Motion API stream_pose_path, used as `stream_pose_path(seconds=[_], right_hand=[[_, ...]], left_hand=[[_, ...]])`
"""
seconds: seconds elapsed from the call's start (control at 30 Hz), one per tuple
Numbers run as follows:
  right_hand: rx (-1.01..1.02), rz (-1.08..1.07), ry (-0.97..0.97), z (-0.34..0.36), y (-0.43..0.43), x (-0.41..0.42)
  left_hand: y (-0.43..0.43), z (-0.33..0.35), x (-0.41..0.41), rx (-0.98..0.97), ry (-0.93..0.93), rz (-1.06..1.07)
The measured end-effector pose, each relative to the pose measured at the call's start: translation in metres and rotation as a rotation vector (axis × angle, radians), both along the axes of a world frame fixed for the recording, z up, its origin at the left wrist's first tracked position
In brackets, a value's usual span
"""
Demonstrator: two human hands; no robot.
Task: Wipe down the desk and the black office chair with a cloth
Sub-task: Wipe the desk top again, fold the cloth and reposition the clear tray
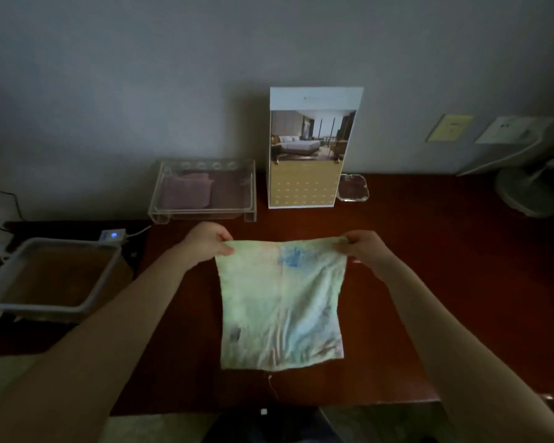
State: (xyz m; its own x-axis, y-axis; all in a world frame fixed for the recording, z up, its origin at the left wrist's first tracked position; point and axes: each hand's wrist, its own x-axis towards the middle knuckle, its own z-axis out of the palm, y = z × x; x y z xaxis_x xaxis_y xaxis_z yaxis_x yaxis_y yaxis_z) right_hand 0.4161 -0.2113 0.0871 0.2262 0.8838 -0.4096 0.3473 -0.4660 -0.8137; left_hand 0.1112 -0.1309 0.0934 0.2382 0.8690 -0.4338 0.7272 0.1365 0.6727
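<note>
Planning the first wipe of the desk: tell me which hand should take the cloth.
Probably the right hand. Both pinch the cloth by its top corners, but the wide bare desk lies on its side; the left hand sits near the grey tub.

1. Left arm (119,318): bare, enters from the lower left, extended forward toward centre.
2. Left hand (210,243): back of hand up, fingers curled, pinches the top left corner of the cloth (282,302).
3. Right arm (451,334): bare, enters from the lower right, extended forward, mirrors the left.
4. Right hand (367,252): fingers curled, pinches the top right corner.
5. Hands level, well apart, top edge taut between them.
</note>
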Motion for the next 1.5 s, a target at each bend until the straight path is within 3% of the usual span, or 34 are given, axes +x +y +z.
stream_pose_path(seconds=[0.1,0.27,0.33,0.47,0.67,0.83,1.03,1.27,1.5], right_hand=[[-0.083,-0.044,-0.073,-0.024,0.011,-0.009],[-0.101,-0.205,0.055,-0.039,0.014,-0.017],[-0.101,-0.217,0.095,-0.045,0.008,-0.02],[-0.093,-0.244,0.191,-0.053,-0.016,-0.015],[-0.226,-0.155,0.284,-0.063,-0.056,-0.01],[-0.359,-0.188,0.182,-0.081,-0.069,-0.015],[-0.415,-0.122,0.067,-0.095,-0.073,-0.018],[-0.362,0.052,-0.078,-0.103,-0.079,-0.022],[-0.34,0.24,-0.337,-0.106,-0.079,-0.03]], left_hand=[[-0.003,-0.027,0.006,0.172,0.165,0.028],[-0.015,-0.039,0.011,0.294,0.266,0.089],[-0.02,-0.043,0.008,0.295,0.27,0.103],[-0.037,-0.055,0.002,0.218,0.079,0.2],[-0.073,-0.074,-0.007,0.106,0.127,0.001],[-0.092,-0.091,-0.015,-0.005,0.187,-0.24],[-0.098,-0.098,-0.019,-0.031,0.222,-0.371],[-0.106,-0.109,-0.026,0.044,0.347,-0.562],[-0.115,-0.113,-0.029,0.16,0.418,-0.624]])
